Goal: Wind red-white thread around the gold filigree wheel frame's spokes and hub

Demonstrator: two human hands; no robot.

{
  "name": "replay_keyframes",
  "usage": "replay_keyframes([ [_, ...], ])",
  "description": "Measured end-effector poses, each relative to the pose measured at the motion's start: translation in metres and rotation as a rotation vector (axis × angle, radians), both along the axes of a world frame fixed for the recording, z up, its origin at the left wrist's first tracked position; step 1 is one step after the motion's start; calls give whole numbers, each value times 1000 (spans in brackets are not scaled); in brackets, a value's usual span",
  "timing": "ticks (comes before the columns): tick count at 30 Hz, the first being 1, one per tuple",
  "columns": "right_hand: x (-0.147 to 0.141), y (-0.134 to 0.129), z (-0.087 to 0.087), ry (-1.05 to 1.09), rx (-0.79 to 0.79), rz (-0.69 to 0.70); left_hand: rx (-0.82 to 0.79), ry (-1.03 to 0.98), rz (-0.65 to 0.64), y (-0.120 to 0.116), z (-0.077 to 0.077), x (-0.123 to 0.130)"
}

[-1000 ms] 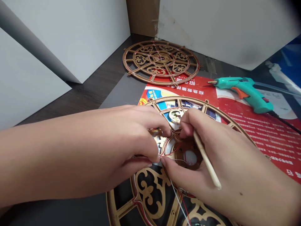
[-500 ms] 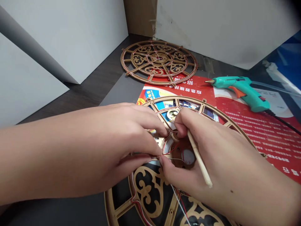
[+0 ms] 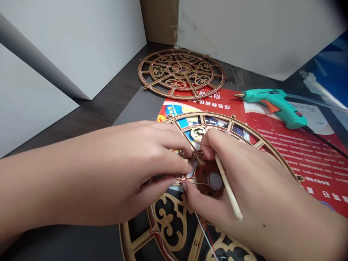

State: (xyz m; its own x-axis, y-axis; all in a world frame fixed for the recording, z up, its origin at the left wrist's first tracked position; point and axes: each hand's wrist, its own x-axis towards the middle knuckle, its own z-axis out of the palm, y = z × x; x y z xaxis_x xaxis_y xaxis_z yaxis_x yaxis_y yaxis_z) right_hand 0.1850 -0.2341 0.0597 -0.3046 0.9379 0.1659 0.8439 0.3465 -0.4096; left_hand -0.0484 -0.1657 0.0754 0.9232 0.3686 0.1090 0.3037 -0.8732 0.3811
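A round gold openwork frame, with red and white wires laid in its channels, lies under both hands. My left hand rests over its hub area, index finger and thumb apart beside the wires, the other fingers bent down onto the frame. My right hand is closed around a thin wooden stick, whose far end is hidden in the palm. Its thumb tip presses at the wires by a spoke. Loose white wire and red wire trail toward me. A white disc shows inside the hub.
A second wired gold frame lies at the back. To the right, a teal hot glue gun with a black cord rests on a red printed sheet. White panels stand along the back and left of the dark tabletop.
My left index finger has lifted slightly off the wires, and the right thumb has shifted a little left. The whole view has moved slightly. The stick stays in my right hand.
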Motion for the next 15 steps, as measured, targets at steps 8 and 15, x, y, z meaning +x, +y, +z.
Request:
replay_keyframes([
  [8,0,1,-3,-11,43,-1,-4,3,14,-1,0,-1],
  [15,1,2,-1,-1,19,15,-2,19,23,-1,-1,-2],
])
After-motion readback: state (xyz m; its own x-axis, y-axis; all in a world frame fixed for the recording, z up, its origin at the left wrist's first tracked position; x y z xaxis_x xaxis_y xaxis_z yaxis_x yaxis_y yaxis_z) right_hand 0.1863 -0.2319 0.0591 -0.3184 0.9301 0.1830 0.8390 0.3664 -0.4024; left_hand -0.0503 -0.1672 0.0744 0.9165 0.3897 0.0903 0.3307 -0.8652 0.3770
